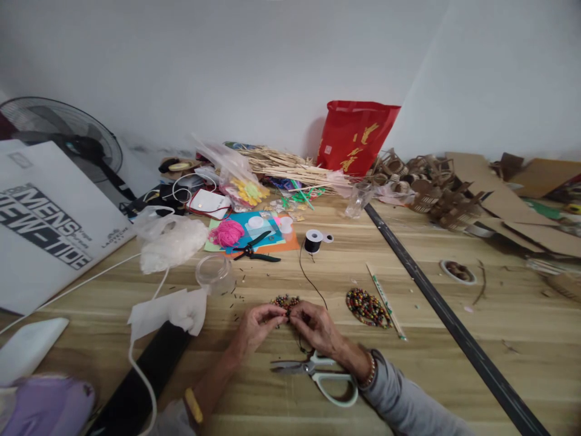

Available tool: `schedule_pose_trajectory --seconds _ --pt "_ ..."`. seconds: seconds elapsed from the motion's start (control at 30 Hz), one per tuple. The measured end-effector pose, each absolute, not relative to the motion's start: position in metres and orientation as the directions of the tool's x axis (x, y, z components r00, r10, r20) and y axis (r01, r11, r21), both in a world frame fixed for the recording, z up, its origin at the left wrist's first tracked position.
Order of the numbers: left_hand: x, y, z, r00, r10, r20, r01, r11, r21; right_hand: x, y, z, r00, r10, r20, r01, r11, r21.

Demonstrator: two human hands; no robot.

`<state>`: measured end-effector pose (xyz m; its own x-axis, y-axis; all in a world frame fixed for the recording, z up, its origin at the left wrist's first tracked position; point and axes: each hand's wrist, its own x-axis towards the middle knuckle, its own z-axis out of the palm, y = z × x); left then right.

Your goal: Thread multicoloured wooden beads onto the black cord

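Observation:
My left hand (258,326) and my right hand (318,327) meet at the table's near middle, both pinched around a small cluster of coloured beads (285,301). A thin black thread (312,280) runs from my fingers back to a black spool (313,241). A flat pile of mixed coloured beads (367,307) lies just right of my right hand. White-handled scissors (318,372) lie shut under my right wrist.
Black pliers (255,248) and pink yarn (226,233) rest on coloured paper behind. A clear plastic cup (214,274), white tissue (170,310), a chopstick (385,300), a red bag (356,136), bamboo sticks (290,166), cardboard scraps (490,200) and a fan (68,136) surround the wooden table (454,375).

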<state>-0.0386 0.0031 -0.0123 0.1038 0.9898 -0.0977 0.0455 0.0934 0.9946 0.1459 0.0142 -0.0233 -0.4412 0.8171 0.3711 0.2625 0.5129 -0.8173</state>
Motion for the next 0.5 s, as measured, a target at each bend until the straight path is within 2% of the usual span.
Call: schedule_pose_trajectory --seconds 0.5 --pt "-0.0396 0.0029 -0.0183 0.118 0.99 -0.077 0.028 0.075 0.997 0.1456 0.0135 -0.0233 -0.464 0.8 0.381 0.28 0.54 -0.794"
